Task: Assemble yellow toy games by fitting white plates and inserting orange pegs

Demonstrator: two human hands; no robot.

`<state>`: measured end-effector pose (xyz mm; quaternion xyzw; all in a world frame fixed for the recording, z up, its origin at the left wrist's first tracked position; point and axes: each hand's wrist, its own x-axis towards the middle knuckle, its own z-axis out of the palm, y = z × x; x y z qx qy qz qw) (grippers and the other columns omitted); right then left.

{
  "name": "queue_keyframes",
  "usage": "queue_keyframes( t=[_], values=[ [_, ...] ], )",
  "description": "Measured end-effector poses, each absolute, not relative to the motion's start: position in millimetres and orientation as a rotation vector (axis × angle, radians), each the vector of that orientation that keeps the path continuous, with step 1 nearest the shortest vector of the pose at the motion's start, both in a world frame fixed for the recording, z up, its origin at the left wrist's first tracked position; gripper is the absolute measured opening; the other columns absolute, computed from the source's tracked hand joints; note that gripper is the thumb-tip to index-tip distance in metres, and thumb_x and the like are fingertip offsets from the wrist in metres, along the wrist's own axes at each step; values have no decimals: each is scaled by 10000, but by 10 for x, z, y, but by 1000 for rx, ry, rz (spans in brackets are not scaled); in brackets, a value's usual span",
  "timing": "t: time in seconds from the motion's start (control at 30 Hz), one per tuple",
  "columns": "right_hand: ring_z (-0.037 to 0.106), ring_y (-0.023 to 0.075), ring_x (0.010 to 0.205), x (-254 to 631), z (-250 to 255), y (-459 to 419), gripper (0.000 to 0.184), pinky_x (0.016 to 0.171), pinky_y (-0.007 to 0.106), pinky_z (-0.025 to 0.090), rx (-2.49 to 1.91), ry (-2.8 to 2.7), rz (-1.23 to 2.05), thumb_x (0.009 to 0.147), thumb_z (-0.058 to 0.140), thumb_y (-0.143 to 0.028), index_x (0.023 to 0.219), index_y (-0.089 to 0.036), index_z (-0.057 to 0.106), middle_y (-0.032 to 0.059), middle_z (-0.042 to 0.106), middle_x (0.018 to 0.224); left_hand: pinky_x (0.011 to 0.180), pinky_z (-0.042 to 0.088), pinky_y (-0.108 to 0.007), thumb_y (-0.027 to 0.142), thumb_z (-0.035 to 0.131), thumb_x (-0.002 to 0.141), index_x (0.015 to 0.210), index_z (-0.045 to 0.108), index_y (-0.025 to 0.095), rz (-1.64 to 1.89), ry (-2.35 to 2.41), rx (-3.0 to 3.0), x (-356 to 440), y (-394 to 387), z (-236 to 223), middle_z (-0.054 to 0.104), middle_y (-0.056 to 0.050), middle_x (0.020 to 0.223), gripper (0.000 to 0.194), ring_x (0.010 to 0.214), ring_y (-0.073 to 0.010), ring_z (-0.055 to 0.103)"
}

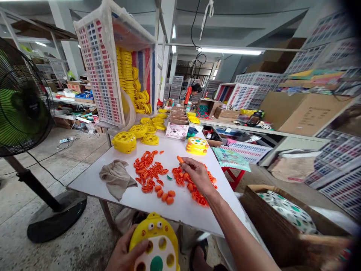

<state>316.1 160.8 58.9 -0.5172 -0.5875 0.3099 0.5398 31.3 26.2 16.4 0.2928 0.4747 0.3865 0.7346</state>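
A yellow toy body (154,241) with a painted face, a pale panel with round holes and a green centre is gripped by my left hand (126,250), low in front of the table. My right hand (197,173) reaches over the table and pinches a small orange plastic piece (179,159) between thumb and fingertips. Below that hand spreads a pile of orange parts (200,195), partly hidden by it. Left of it lies another pile of thin orange pieces (149,169). Several rounded orange pieces (169,200) sit near the front edge, and a small green piece (169,177) lies between the piles.
A grey cloth (117,177) lies at the table's left. Yellow shells (124,142) and a stack of yellow toys (197,146) stand farther back, near a cardboard box (177,130). A fan (25,98) stands left; an open carton of white panels (287,210) is at right.
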Motion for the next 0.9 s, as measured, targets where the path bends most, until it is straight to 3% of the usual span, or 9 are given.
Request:
queue_keyframes(
  t=[0.2, 0.43, 0.67, 0.9],
  values=[
    [641, 206, 806, 3167, 461, 1065, 469, 738, 335, 543, -1106, -1094, 967, 799, 744, -584, 1077, -207, 750, 56, 723, 913, 660, 617, -369, 393, 896, 680, 1080, 720, 203, 853, 1030, 773, 433, 160, 309, 807, -108, 938, 477, 799, -314, 775],
    [568, 152, 676, 3038, 332, 287, 253, 663, 288, 483, -1092, -1083, 1128, 874, 732, -463, 938, -218, 743, 0, 639, 743, 682, 612, -326, 343, 879, 699, 1106, 727, 200, 809, 1001, 783, 620, 64, 505, 795, -122, 1038, 458, 835, -284, 767],
    [689, 212, 898, 2898, 420, -153, 322, 754, 297, 567, -1197, -1275, 1222, 904, 695, -480, 1148, -273, 717, 34, 737, 1021, 643, 586, -276, 324, 865, 724, 1120, 714, 190, 779, 952, 780, 684, 26, 479, 788, -100, 1009, 445, 764, -222, 740],
    [711, 205, 889, 2811, 394, -237, 219, 797, 322, 583, -1238, -1494, 1030, 940, 671, -384, 1106, -271, 757, 40, 770, 1089, 670, 569, -257, 338, 882, 717, 1072, 685, 196, 728, 931, 783, 717, 27, 443, 775, -42, 948, 430, 756, -180, 717]
  ],
)
